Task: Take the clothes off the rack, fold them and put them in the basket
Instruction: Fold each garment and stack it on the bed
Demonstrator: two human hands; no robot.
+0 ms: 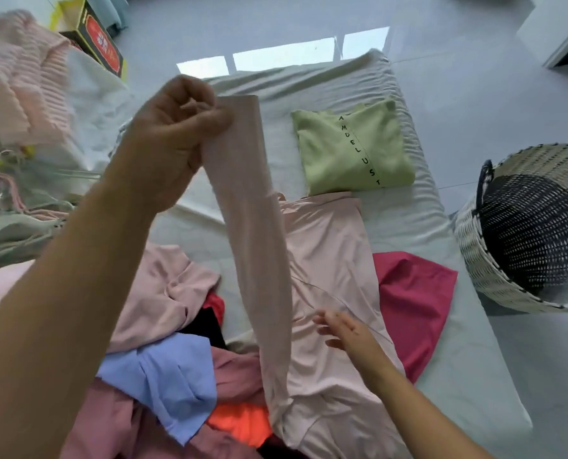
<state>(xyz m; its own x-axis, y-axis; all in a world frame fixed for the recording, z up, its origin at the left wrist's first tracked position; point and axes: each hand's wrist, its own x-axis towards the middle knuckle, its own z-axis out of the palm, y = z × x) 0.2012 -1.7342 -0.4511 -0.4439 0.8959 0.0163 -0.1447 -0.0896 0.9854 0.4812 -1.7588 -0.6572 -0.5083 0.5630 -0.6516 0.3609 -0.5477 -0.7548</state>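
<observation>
The pale pink long-sleeved top (329, 260) lies spread on the white sheet (418, 220), folding under way as I watch. My left hand (176, 137) pinches the cuff, lifting the sleeve (252, 243) clear; my right hand (345, 329) rests open and flat on the body below it. Next, I judge, the sleeve gets laid across the chest. Beyond the right hand sit a folded green shirt (352, 147) and, further right, the wicker basket (494, 260).
</observation>
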